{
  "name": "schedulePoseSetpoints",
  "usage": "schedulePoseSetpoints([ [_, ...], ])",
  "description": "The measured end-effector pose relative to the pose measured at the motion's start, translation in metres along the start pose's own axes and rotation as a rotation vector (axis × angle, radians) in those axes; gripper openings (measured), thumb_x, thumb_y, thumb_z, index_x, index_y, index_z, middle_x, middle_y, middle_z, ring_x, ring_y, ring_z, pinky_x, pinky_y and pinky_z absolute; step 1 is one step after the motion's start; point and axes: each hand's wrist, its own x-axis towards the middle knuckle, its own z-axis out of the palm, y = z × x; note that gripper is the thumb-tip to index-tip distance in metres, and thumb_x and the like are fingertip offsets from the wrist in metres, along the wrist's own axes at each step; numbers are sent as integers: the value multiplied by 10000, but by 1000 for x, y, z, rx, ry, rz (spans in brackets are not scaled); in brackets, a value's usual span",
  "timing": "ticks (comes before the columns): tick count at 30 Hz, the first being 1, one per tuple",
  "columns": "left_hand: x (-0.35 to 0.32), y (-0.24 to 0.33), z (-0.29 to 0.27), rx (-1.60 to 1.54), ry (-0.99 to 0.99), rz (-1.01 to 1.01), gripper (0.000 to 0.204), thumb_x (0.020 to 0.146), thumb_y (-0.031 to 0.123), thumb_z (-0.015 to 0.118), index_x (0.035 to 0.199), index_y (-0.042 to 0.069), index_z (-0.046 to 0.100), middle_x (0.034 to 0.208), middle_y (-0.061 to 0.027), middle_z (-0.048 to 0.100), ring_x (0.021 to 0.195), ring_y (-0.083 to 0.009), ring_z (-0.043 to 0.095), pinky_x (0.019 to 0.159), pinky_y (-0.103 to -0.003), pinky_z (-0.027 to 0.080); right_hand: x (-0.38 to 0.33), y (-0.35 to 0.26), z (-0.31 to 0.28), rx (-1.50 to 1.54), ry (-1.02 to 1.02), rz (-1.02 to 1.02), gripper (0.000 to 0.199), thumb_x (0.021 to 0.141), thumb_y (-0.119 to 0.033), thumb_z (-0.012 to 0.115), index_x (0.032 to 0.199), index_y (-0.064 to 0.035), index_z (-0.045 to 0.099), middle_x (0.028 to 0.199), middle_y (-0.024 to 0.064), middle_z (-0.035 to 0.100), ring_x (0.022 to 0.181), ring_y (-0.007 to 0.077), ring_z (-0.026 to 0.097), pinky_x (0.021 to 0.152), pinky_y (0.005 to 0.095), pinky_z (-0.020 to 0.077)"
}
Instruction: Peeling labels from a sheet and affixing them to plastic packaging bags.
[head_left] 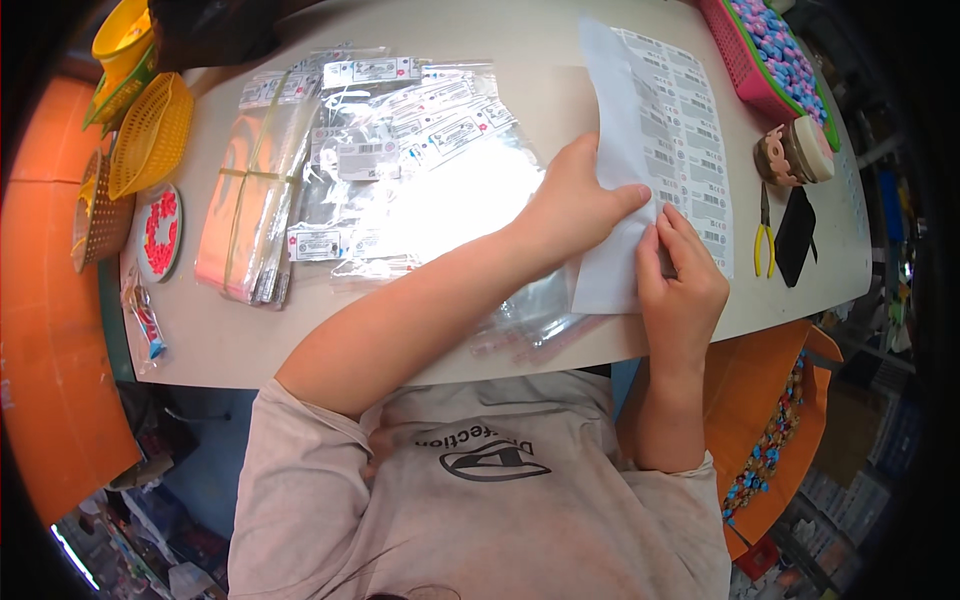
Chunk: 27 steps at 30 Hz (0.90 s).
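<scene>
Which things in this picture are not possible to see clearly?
Head view only:
- Label sheet: its lower middle is covered by the left hand and right hand; the print is too small.
- Clear bags: glare whitens the middle.
- Pink basket: cut off by the top edge.
- Yellow baskets: contents not visible.

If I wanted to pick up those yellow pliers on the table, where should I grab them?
Grab the yellow-handled pliers by the two yellow handles, coming from the near table edge. The handles point toward the person and lie spread a little on the table, so fingers could probably close around both. The metal nose points away, toward the small figurine. The black pouch lies close on the right, so come in slightly from the left.
</scene>
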Motion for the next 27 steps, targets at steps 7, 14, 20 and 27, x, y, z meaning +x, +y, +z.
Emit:
schedulePoseSetpoints([
  [7,2,-7,0,-72,28,11,412,808,100,714,1117,-107,538,1070,-239,655,1001,-320,662,858,-376,526,-1,-4,-1,91,79,120,150,827,-15,680,954,59,708,1014,157,726,833,163,695,733,266,544],
  [14,5,-4,-4,-96,61,-16,390,824,111,704,1103,-107,541,1068,-242,654,990,-319,665,844,-373,536,-2,3,-8,322,101,366,161,834,-52,711,954,56,712,1030,139,723,885,152,672,792,272,527],
  [20,2,-6,-2,-93,78,-17,382,828,115,701,1098,-105,544,1059,-235,656,979,-307,666,839,-369,536,-5,-1,1,110,82,192,179,834,-72,727,962,53,711,1047,142,720,865,145,666,778,275,530],
  [27,1,-5,-2,-87,58,29,367,828,110,701,1083,-105,550,1057,-237,656,976,-298,668,827,-372,539,-1,-11,-2,140,85,256,129,848,-48,693,939,43,708,1034,130,722,833,125,655,762,266,529],
])
